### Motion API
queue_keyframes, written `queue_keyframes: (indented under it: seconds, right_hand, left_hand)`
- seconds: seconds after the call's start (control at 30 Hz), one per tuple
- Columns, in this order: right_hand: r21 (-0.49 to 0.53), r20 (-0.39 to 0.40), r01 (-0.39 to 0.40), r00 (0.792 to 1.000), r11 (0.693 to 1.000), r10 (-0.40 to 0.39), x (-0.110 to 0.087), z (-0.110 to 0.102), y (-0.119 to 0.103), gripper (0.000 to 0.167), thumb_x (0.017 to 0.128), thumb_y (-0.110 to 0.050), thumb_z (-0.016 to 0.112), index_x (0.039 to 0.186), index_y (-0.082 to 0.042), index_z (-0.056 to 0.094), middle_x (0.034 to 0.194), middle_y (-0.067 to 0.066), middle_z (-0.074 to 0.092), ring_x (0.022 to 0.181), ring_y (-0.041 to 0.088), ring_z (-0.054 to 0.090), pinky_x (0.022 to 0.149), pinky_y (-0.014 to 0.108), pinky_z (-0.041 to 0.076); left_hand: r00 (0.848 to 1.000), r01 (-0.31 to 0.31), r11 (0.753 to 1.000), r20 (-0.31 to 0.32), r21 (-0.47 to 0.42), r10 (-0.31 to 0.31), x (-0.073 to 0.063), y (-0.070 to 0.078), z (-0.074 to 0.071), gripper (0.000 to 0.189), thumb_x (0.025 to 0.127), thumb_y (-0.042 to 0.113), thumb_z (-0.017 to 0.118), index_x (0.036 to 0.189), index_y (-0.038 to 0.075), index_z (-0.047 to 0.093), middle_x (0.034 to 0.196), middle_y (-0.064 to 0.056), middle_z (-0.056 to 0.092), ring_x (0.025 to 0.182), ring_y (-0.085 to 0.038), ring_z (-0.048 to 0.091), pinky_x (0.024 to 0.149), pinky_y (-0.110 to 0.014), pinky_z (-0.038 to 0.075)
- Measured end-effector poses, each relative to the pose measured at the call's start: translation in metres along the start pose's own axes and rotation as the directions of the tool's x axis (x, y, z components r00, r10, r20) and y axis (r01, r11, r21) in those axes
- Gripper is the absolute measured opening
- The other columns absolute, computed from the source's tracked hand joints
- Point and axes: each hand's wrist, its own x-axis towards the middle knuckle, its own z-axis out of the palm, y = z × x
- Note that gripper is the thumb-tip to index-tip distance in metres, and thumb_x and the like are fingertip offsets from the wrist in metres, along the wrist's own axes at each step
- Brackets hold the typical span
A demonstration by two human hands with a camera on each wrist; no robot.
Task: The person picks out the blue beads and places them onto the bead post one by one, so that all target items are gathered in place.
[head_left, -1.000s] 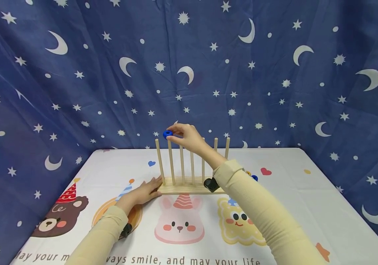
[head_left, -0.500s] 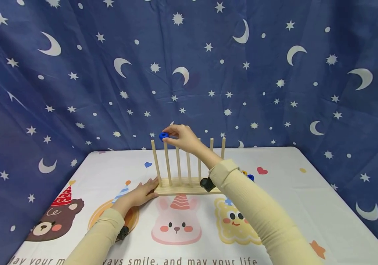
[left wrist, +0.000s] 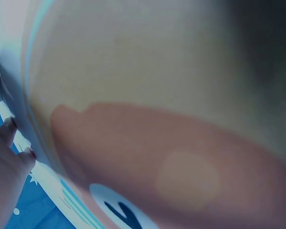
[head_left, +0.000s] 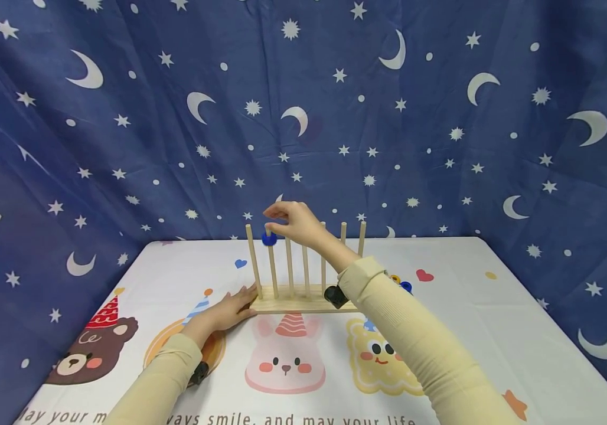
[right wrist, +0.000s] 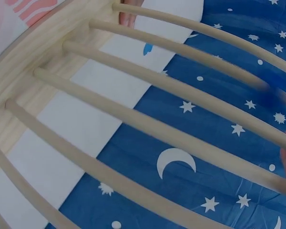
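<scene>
A wooden peg rack (head_left: 293,306) with a row of upright pegs stands on the table. On its second peg from the left is a blue ring (head_left: 268,239), just below the peg's top; the right wrist view shows this blue ring (right wrist: 272,93) blurred. Above it my right hand (head_left: 298,224) hovers, thumb and fingers parted and holding nothing. My left hand (head_left: 227,311) rests at the left end of the rack's base with fingers spread. In the left wrist view, part of my left hand (left wrist: 7,167) shows at the left edge.
A blue ring (head_left: 406,287) and a yellow ring (head_left: 395,278) lie on the table at the right, partly hidden by my right sleeve (head_left: 415,336). A printed white cloth (head_left: 463,324) covers the table. Behind it hangs a blue curtain (head_left: 335,118) with moons and stars.
My right hand has let go of the blue ring, which has dropped from the tip of the second peg a short way down it. My left hand stays at the base.
</scene>
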Motion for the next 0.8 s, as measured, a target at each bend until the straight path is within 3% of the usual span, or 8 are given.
queue_keyframes:
  seconds: [0.8]
  right_hand:
    - [-0.014,0.011,-0.016,1.0,1.0,0.016,0.0001,0.0001,-0.0005,0.034,0.09,-0.017,0.064,0.121,-0.002,0.061,0.121,0.013,0.064,0.115,0.023,0.06,0.101,0.03,0.047]
  left_hand:
    - [0.999,0.032,0.999,0.006,0.002,-0.032,-0.0003,0.0004,0.0005,0.06,0.098,0.029,0.049,0.147,0.002,0.028,0.155,-0.019,0.019,0.14,-0.047,0.019,0.11,-0.068,0.009]
